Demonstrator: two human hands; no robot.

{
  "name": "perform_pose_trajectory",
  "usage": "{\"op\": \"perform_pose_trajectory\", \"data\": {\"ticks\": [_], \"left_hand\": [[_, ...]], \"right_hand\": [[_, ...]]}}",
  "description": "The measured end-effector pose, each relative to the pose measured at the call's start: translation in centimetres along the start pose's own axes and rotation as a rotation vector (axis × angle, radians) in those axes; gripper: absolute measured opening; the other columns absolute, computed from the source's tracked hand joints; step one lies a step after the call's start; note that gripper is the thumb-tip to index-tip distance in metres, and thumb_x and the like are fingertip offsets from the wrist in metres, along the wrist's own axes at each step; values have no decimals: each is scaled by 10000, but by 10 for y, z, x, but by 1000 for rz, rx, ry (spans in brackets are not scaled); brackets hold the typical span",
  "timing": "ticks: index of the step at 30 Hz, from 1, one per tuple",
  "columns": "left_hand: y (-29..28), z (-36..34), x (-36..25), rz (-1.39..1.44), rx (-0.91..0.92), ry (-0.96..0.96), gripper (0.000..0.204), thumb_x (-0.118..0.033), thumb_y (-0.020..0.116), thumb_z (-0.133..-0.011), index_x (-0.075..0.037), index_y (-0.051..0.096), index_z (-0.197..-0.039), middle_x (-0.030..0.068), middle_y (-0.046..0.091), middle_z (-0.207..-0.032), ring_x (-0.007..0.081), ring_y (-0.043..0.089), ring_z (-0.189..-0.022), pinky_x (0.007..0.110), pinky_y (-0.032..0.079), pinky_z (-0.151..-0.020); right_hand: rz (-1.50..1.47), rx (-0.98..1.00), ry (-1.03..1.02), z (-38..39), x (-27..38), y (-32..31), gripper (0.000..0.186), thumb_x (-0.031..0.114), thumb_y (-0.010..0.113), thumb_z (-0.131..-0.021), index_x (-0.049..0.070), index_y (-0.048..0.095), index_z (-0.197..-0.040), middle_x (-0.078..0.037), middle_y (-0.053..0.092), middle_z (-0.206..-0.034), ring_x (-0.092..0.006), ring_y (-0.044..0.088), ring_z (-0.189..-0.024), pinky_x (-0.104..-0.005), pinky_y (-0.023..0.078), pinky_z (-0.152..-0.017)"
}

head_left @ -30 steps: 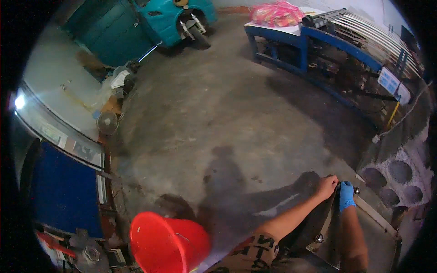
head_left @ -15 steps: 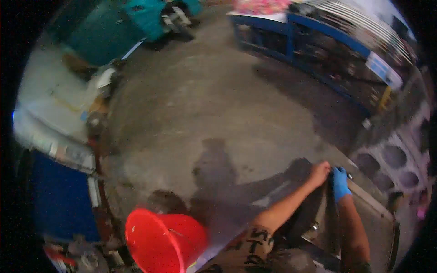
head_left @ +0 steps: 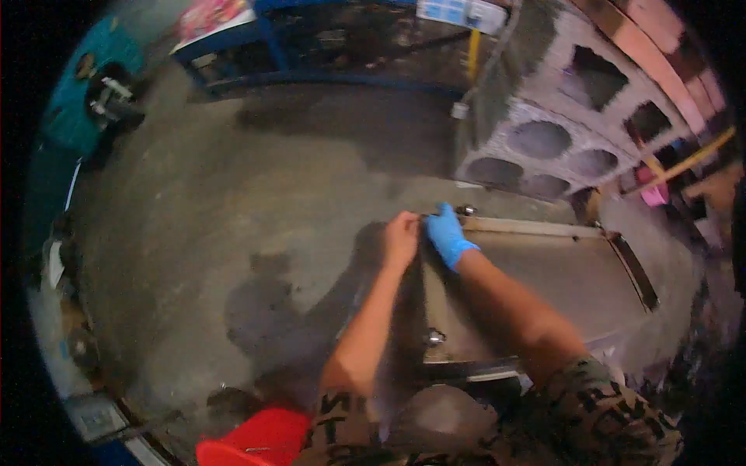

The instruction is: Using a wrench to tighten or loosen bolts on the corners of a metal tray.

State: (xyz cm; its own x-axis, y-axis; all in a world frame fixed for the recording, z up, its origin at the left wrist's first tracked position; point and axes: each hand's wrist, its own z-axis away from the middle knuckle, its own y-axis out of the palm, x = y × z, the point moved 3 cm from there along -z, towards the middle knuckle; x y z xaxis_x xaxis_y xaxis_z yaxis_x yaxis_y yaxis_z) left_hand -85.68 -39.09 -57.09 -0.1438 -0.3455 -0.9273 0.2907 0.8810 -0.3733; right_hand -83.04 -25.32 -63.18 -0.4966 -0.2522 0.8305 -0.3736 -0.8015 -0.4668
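Observation:
A shallow metal panel with raised edges (head_left: 544, 268), like an upturned tray or lid, lies in front of me to the right. Shiny round metal fittings sit near its corners, one by the far edge (head_left: 467, 210) and another on the near left (head_left: 435, 337). At its far left corner my bare left hand (head_left: 401, 241) is closed in a pinch; what lies in the fingertips is too small to make out. Right beside it, my right hand (head_left: 448, 235) in a blue glove grips the panel's rim at that corner, its fingers partly hidden.
Concrete blocks with round holes (head_left: 497, 140) stand just beyond the panel. A red bucket (head_left: 260, 441) is at my lower left. Farther off stand a blue metal bench frame (head_left: 272, 46) and a wheel by teal sheeting (head_left: 113, 97). Bare concrete floor (head_left: 202, 186) lies between.
My view has swung to the right, so the hands and panel appear nearer the middle and more blocks show. Both hands stay at the same corner of the panel.

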Motion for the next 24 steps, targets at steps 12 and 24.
{"op": "perform_pose_trajectory", "data": {"ticks": [12, 24], "left_hand": [[-19, 3, 1, 60, 27, -60, 105, -36, 568, -823, -8, 588, -922, 77, 633, -823, 140, 584, -766, 271, 454, -708], [-17, 3, 9, 78, 49, -135, 97, -43, 559, -828, -25, 586, -919, 60, 619, -841, 132, 563, -775, 269, 441, -712]], "right_hand": [[129, -20, 10, 28, 44, 0, 447, 285, 491, -824, -30, 442, -1137, -298, 546, -1055, -417, 520, -1010, -437, 421, -848], [190, -30, 68, 40, 58, 0, 396, 248, 490, -820, -24, 418, -1099, -301, 562, -1001, -444, 536, -942, -467, 426, -805]]}}
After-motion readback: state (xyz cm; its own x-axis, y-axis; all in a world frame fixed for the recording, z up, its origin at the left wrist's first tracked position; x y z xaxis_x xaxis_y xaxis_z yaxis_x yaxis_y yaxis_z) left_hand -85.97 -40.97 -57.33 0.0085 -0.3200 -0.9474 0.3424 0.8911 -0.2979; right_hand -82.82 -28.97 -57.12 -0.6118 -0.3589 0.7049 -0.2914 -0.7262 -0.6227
